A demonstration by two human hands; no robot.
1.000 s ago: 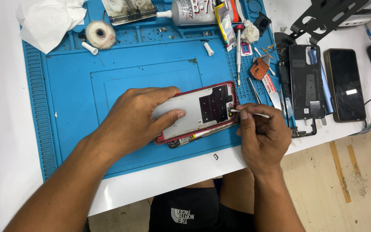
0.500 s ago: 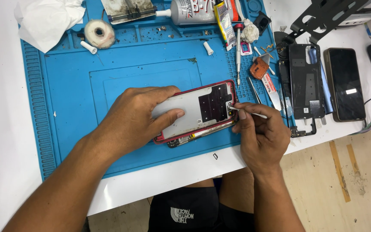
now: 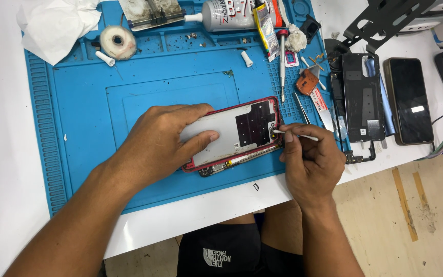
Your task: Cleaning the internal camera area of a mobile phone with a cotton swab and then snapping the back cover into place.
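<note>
Red-framed flat phone shell (image 3: 232, 134) lay pinned under the spread left hand (image 3: 162, 141); right hand (image 3: 311, 159) pinched a thin white swab (image 3: 296, 135)

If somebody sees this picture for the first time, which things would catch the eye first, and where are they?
Probably the red-framed phone back at the middle of the blue work mat, pressed down by the left hand. Next, the right hand at the phone's right edge, pinching a thin white stick whose tip meets the camera corner. Dark phones lie to the right, off the mat.
</note>
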